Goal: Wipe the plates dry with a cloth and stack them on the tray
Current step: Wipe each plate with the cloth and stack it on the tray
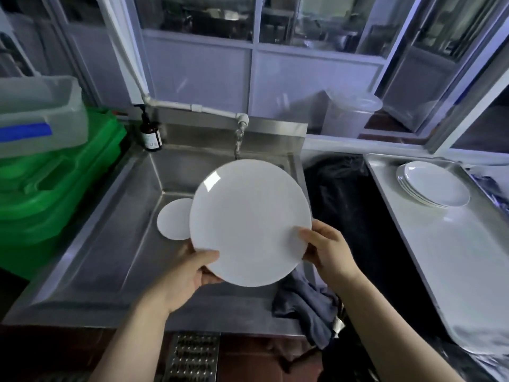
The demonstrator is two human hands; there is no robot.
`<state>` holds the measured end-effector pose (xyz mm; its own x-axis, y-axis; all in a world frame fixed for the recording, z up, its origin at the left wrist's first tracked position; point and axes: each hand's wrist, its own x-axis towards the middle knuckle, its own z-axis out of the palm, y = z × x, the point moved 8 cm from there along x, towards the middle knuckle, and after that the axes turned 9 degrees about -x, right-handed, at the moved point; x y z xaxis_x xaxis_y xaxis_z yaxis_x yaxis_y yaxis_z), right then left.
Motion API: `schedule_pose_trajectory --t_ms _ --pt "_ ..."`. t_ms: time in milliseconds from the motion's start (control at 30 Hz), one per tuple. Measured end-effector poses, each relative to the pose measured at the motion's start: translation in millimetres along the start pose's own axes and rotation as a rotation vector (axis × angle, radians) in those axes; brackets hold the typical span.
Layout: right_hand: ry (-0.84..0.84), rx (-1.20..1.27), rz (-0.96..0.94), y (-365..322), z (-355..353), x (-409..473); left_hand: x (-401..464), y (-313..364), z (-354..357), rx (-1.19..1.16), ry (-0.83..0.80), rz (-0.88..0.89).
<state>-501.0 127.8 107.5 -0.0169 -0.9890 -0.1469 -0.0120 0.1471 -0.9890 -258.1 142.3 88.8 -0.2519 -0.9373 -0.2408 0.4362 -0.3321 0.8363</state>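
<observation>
Plate (249, 221) held over the sink (110, 238), unwiped by the look of it

It is gripped at its near rim by left hand (190, 274) and right hand (327, 252); cloth (305, 307) lies unused; wiping is judged next, then the tray (454, 260).

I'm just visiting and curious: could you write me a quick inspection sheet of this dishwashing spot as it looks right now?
Surface: steel sink, basin looks drained.
Job's things: white plate held over the sink; another plate lying in the basin; stacked plates on the tray; grey cloth draped over the sink's front edge.
Clutter: green crates, clear tub, pump bottle.
Grippers: left hand and right hand both grip the plate's rim.
Cables: nothing seen.
Surroundings: tap, windows behind, floor grate.
</observation>
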Motion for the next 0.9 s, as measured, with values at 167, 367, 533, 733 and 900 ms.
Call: schedule_pose_trajectory --t_ms 167,367,533,733,900 --pt "-0.018 0.034 0.040 30.5 -8.7 2.3 -9.8 -28.0 -3.9 -0.067 0.119 -0.012" --pt "-0.024 -0.833 0.102 106.6 -28.8 2.0 -25.8 -27.2 -8.6 -0.037 0.158 0.063" --pt "-0.290 -1.616 0.136 174.0 -22.0 -15.3 -37.7 -21.8 -17.7 -0.018 0.174 0.081" --pt "0.030 -1.447 -0.004 136.7 -20.1 -20.2 -41.5 -11.3 -37.7 -0.053 0.184 0.073" --pt "0.210 -0.999 -0.326 38.2 20.3 -23.3 -38.5 10.2 -55.3 -0.070 0.150 0.092"
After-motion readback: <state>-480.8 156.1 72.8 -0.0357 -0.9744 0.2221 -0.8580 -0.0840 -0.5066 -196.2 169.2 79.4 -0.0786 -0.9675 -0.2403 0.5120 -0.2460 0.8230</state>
